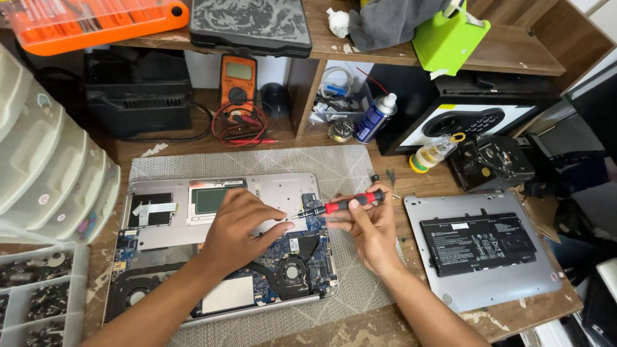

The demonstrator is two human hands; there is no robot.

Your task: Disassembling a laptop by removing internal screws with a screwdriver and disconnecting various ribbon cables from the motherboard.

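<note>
— Bright enough?
— Yes, soft even daylight; only faint shadows under the hands on the opened silver laptop base (218, 247).
— Sharpness?
— Centre crisp; the translucent plastic drawer stack (45, 160) bends and blurs at the left edge.

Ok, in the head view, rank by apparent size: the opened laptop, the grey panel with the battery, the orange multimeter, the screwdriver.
1. Opened laptop
2. Grey panel with the battery
3. Orange multimeter, though it sits farther from the camera
4. Screwdriver, red-and-black handle, held in the right hand
</note>
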